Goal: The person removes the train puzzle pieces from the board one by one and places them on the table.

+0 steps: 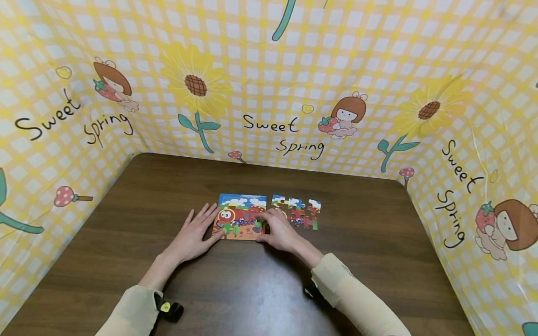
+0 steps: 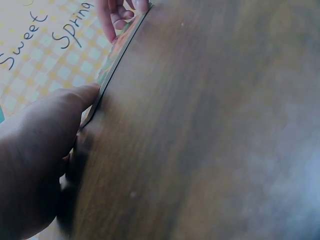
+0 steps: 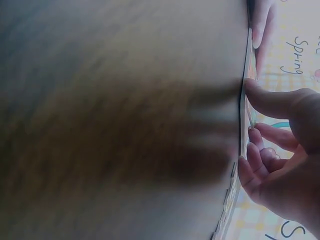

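A jigsaw puzzle (image 1: 239, 215) with a red cartoon train under a blue sky lies in its flat tray on the table. My left hand (image 1: 194, 237) rests at the tray's left side, fingers spread, its thumb (image 2: 85, 95) on the near left corner. Over the puzzle's right end, my right hand (image 1: 280, 232) pinches a thin puzzle piece (image 3: 250, 114) between thumb and index finger; the piece tilts up from the tray. The other right fingers curl beside the tray's right edge. Much of that piece's picture is hidden by the hand.
Right of the tray lie several loose puzzle pieces (image 1: 314, 206), some partly behind my right hand. The brown wooden table (image 1: 361, 261) is walled by a yellow checked cloth (image 1: 269, 93) at the back and both sides.
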`<state>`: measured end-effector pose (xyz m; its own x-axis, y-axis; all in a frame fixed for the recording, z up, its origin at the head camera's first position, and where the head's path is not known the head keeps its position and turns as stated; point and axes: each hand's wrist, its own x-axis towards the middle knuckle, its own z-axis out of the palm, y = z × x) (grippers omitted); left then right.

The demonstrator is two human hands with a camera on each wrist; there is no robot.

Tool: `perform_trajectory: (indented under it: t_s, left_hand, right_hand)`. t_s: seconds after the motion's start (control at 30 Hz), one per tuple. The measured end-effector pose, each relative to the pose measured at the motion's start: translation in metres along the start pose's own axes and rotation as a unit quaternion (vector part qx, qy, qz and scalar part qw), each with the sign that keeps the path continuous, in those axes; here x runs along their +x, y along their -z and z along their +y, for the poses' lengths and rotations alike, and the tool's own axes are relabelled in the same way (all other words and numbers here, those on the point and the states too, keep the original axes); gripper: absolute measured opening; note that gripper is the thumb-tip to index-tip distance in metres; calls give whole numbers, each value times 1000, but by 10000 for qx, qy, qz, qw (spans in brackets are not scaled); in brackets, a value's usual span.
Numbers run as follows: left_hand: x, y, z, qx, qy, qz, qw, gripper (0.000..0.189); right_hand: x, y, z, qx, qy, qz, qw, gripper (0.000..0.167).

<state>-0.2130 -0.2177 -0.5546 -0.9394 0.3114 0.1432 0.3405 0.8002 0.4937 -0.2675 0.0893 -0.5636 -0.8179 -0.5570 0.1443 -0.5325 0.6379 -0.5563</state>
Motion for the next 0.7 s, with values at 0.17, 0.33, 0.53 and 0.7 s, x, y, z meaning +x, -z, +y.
perform_trajectory:
  t_s: [0.17, 0.33, 0.53, 0.7]
  left_hand:
    - [0, 0, -1, 53, 46, -31, 10000, 84]
    - [0, -1, 5, 216, 156, -60, 9996, 83]
    - [0, -9, 15, 531, 485, -130, 9973, 91]
    - [0, -8, 16, 519, 547, -90, 9971, 93]
  right_hand:
    - [0, 1, -2, 276, 73, 60, 9996, 64]
    - [-3, 10, -11, 606, -111, -32, 9981, 54]
    - [-8, 21, -26, 889, -323, -279, 9951, 46]
    - [-9, 28, -37, 977, -256, -361, 9942, 43]
